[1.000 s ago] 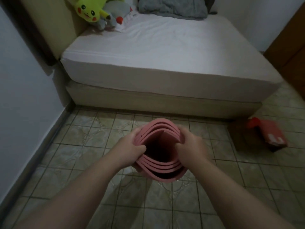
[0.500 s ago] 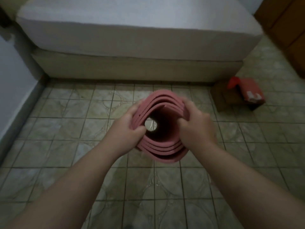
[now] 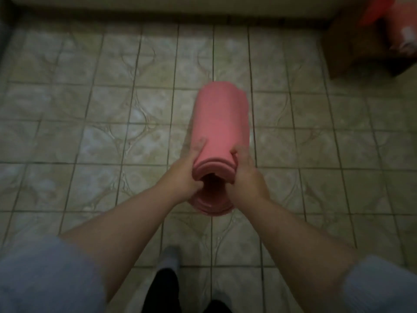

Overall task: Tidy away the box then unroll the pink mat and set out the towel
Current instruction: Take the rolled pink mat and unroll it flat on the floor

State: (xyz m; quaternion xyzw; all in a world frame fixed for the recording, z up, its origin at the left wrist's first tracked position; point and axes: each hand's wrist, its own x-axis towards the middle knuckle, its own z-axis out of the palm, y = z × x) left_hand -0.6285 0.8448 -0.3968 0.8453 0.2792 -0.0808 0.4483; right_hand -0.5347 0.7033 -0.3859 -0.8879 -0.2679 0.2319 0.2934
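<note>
Both forearms reach forward from the lower corners of the view and meet just below its centre. The left hand (image 3: pixel 187 171) grips the near end of the rolled pink mat (image 3: pixel 220 132) from its nine o'clock side, with the thumb hooked into the open mouth of the roll and the fingers (image 3: pixel 198 144) lying along the outer wrap. The right hand (image 3: pixel 244 175) clasps the same end from the three o'clock side, its fingers curled over the layered rim. Both hands are closed firmly on the mat. The roll is still wound, its layers visible as rings at the near end, and it points away from the person toward twelve o'clock, held above the tiled floor (image 3: pixel 101 136); whether the far end touches the tiles cannot be told.

At about one to two o'clock, in the far corner of the view, sits an open brown cardboard box (image 3: pixel 345 53) with something red (image 3: pixel 397 26) in or on it, too blurred to identify. The base of the bed (image 3: pixel 180 4) runs along the twelve o'clock edge.

From nine o'clock across to three o'clock the tiles are bare, giving open room on both sides of the roll. At six o'clock a grey-socked foot (image 3: pixel 169 258) stands on the tiles, and light blue sleeves (image 3: pixel 45 279) cover the upper arms.
</note>
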